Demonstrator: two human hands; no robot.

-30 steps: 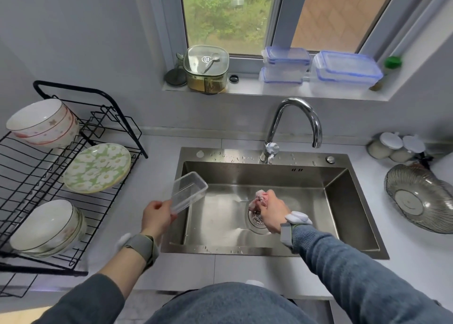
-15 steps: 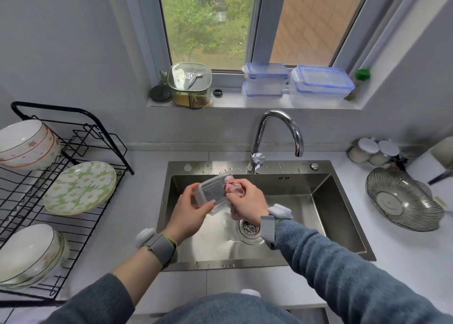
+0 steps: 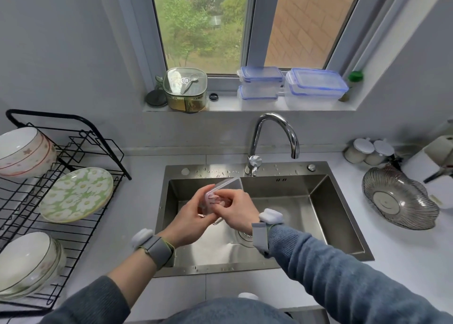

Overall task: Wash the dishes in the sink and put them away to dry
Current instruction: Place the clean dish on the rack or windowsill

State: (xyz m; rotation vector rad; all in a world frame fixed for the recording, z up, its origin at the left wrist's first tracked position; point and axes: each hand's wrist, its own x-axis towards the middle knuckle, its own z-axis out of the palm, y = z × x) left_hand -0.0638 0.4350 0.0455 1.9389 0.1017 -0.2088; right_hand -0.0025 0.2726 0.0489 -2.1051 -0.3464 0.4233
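A small clear plastic container (image 3: pixel 226 185) is held over the steel sink (image 3: pixel 338 213), tilted on its side. My left hand (image 3: pixel 190 217) grips it from below and the left. My right hand (image 3: pixel 236 207) is closed on a pink and white cloth (image 3: pixel 217 200) pressed inside the container. The cloth is mostly hidden by my fingers. The black wire drying rack (image 3: pixel 73 149) stands on the counter to the left, holding a green flowered plate (image 3: pixel 76 195), stacked bowls at the top (image 3: pixel 23 152) and stacked bowls at the bottom (image 3: pixel 27 263).
The chrome faucet (image 3: pixel 274 137) arches over the sink's back edge, no water running. A ribbed glass dish (image 3: pixel 399 198) and two lidded jars (image 3: pixel 367 151) sit on the right counter. Lidded plastic boxes (image 3: pixel 316 88) and a green glass canister (image 3: pixel 185 89) line the windowsill.
My left hand brought the container from the sink's left edge to the middle. My right hand lifted the cloth from the drain area into the container. The view has tilted upward.
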